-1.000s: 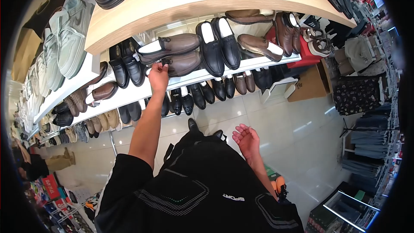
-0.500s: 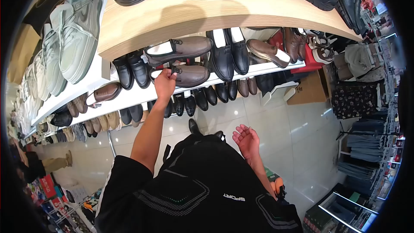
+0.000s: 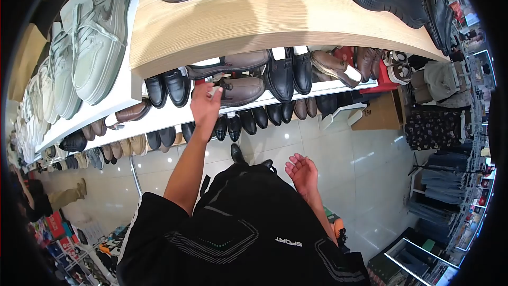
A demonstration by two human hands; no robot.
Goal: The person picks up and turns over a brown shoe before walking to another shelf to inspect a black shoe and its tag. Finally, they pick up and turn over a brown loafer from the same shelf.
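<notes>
The wooden upper shelf point(image 3: 296, 16) is jutting out above and beyond the left hand point(image 3: 206, 99), and from my remote seat I'm watching a tight slot between its edge and the white lower shelf point(image 3: 172, 115). The left wrist is crossing that lower front edge; one black pair point(image 3: 177, 87) is standing just to the hand's left, another black pair point(image 3: 280, 77) farther to its right. The right hand point(image 3: 302, 175) is getting more room, hanging over the tiled floor point(image 3: 344, 164), well apart from the shelves.

I'm seeing the near brown shoe point(image 3: 244, 90) lying on the lower shelf at the left hand, its rounded toe pointing off to the hand's right. Its leather is shining a little, and dark trim is showing near the opening. The hand is covering the heel end, so I'm not able to tell whether the fingers are pinching it or only touching it. A similar brown shoe point(image 3: 243, 62) is lying just beyond. The right fingers are curling loosely apart, palm upward.

The upper board's pale grain is carrying soft shadows. Pale sneakers point(image 3: 100, 42) are standing well left of the left hand, while a cardboard box point(image 3: 378, 110) is sitting beyond the right hand, to its right.
</notes>
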